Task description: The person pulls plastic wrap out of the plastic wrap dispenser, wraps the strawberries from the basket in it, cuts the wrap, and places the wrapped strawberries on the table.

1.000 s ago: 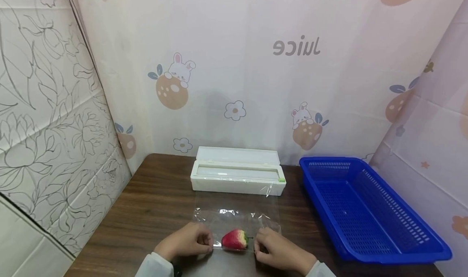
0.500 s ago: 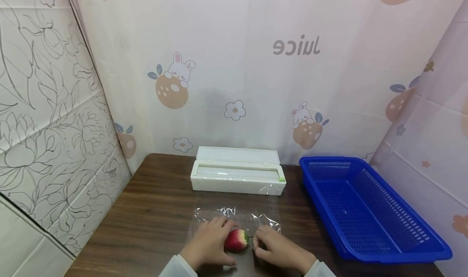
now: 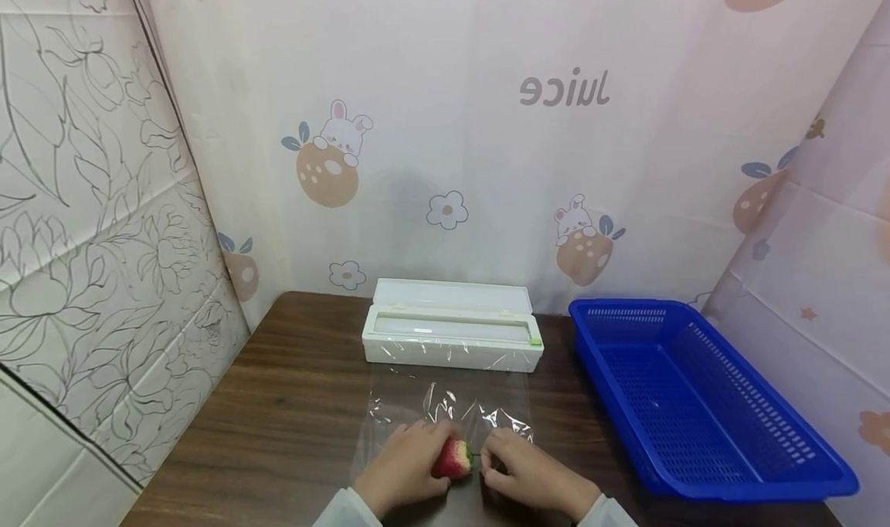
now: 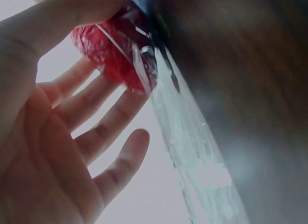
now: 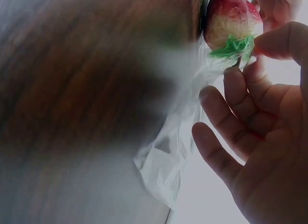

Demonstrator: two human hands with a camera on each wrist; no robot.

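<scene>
a: where is the strawberry [image 3: 453, 458] sitting right now?

b: it's lying at the near edge of the table [image 3: 292, 403], at 6 o'clock from the white wrap box [image 3: 452, 334], on the sheet of cling film [image 3: 445, 419]. you're cupping it with your left hand [image 3: 406, 469], thumb over the top and fingers curled under, film caught in between. your right hand [image 3: 528, 477] is pinching the film at the green leafy end, at 3 o'clock of the berry.

a: how will it handle?

b: i'm judging it as light and soft, easy to bruise, so you're wanting a gentle cradle around the red body, not a squeeze. the film looks thin, limp and clingy; it's already bunching up at 12 o'clock. take it by the loose edges rather than the middle.

a: and the blue basket [image 3: 695, 403]?

b: it's waiting at 3 o'clock, well apart from your hands.
</scene>
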